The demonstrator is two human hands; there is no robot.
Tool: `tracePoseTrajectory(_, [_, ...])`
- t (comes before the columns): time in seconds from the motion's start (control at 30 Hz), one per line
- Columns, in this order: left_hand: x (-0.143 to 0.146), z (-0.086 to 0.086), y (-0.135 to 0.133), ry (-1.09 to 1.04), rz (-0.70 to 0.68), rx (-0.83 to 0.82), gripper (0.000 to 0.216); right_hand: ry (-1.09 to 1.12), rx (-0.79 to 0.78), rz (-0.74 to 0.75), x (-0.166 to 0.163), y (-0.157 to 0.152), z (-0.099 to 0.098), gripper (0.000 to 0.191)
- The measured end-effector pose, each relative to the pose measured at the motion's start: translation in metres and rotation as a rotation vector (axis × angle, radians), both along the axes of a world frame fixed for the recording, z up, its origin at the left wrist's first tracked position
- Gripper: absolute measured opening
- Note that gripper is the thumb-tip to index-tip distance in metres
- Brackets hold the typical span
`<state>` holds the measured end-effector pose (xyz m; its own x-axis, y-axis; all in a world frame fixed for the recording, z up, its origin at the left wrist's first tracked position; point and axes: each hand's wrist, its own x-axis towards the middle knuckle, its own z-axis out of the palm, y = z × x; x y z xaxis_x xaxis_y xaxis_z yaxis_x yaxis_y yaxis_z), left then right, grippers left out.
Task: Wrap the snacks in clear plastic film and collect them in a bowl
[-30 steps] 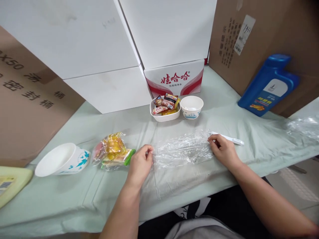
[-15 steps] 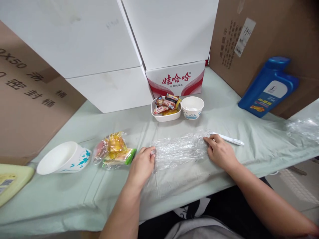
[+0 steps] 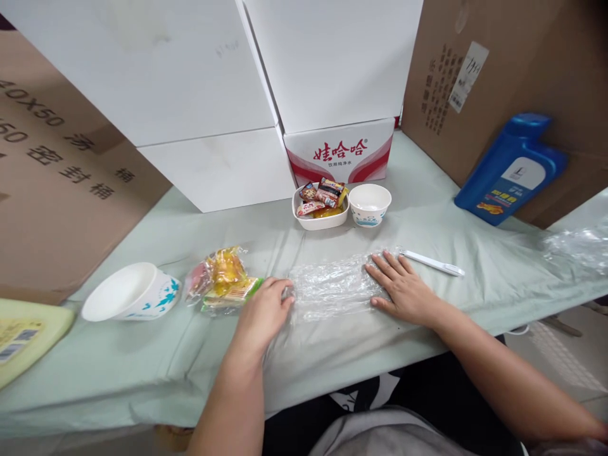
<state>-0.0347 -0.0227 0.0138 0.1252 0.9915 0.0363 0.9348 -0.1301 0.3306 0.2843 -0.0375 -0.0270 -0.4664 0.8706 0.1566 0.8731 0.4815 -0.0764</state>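
A crinkled sheet of clear plastic wrap (image 3: 332,286) lies spread on the table before me. At its left edge my left hand (image 3: 266,311) is closed, thumb and fingers pinching the wrap. My right hand (image 3: 401,290) rests flat on the right end of the sheet, fingers spread. Just beyond those fingers lies a white utility knife or pen-like tool (image 3: 433,263); its kind is unclear. Beside my left hand are several wrapped snacks (image 3: 227,272) in clear and green packaging.
Behind the wrap stand a white tray (image 3: 323,223) of packaged snacks and a paper cup (image 3: 369,206). A larger paper bowl (image 3: 156,297) and a pale yellow container (image 3: 28,342) are at left. A blue bottle (image 3: 513,171) leans near a carton (image 3: 498,95); white boxes (image 3: 199,95) stand behind.
My right hand has gone from pinching the wrap's right edge to lying flat on it, slightly further left. My left hand stays at the left edge. The view has shifted slightly.
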Motion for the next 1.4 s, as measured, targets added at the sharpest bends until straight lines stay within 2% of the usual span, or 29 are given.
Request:
tracePoseTrajectory(0.1, [-0.004, 0.008, -0.005, -0.018, 0.101, 0.151, 0.025, -0.007, 0.005, 0.001, 0.002, 0.0, -0.003, 0.071])
tracePoseTrajectory(0.13, [-0.002, 0.012, -0.007, -0.056, 0.079, 0.188, 0.025, -0.008, 0.008, 0.003, 0.002, 0.0, -0.003, 0.072])
tracePoseTrajectory(0.2, [0.004, 0.018, -0.014, -0.132, -0.119, 0.144, 0.022, -0.007, 0.016, 0.004, 0.003, 0.0, -0.002, 0.072])
tracePoseTrajectory(0.27, [0.009, 0.023, -0.021, -0.142, -0.361, -0.042, 0.016, -0.003, 0.024, 0.006, 0.003, 0.0, -0.002, 0.073])
tracePoseTrajectory(0.3, [0.01, 0.025, -0.024, -0.111, -0.422, -0.139, 0.013, 0.001, 0.027, 0.009, 0.003, 0.0, -0.003, 0.073])
tracePoseTrajectory(0.37, [0.01, 0.027, -0.026, -0.03, -0.399, -0.233, 0.009, 0.015, 0.029, 0.015, 0.003, 0.001, -0.004, 0.076])
tracePoseTrajectory(0.43, [0.007, 0.027, -0.025, -0.005, -0.349, -0.191, 0.011, 0.031, 0.026, 0.021, 0.002, 0.001, -0.005, 0.08])
tracePoseTrajectory(0.53, [0.007, 0.023, -0.02, -0.084, -0.46, -0.117, 0.023, 0.065, 0.035, 0.038, 0.005, -0.001, 0.0, 0.087])
tracePoseTrajectory(0.63, [0.009, 0.017, -0.015, -0.119, -0.554, -0.162, 0.02, 0.124, 0.029, 0.112, 0.016, -0.008, 0.011, 0.088])
tracePoseTrajectory(0.73, [0.01, 0.015, -0.013, -0.123, -0.573, -0.187, 0.01, 0.179, -0.082, 0.219, 0.033, -0.022, 0.019, 0.076])
tracePoseTrajectory(0.8, [0.009, 0.016, -0.013, -0.141, -0.58, -0.18, 0.011, 0.223, -0.117, 0.225, 0.044, -0.035, 0.02, 0.062])
tracePoseTrajectory(0.93, [0.009, 0.022, -0.016, -0.219, -0.611, -0.194, 0.015, 0.352, -0.041, 0.155, 0.058, -0.062, 0.014, 0.027])
tracePoseTrajectory(1.07, [0.012, 0.022, -0.018, -0.258, -0.477, -0.226, 0.014, 0.55, -0.036, 0.068, 0.061, -0.075, 0.016, 0.02])
tracePoseTrajectory(1.17, [0.016, 0.011, -0.012, -0.256, -0.348, -0.09, 0.017, 0.628, -0.038, -0.111, 0.057, -0.071, 0.018, 0.02])
tracePoseTrajectory(1.3, [0.027, -0.011, 0.002, -0.229, -0.215, 0.109, 0.017, 0.553, 0.081, -0.36, 0.046, -0.058, 0.013, 0.024])
tracePoseTrajectory(1.4, [0.037, -0.024, 0.01, -0.163, -0.123, 0.156, 0.014, 0.415, 0.196, -0.455, 0.04, -0.051, 0.004, 0.027])
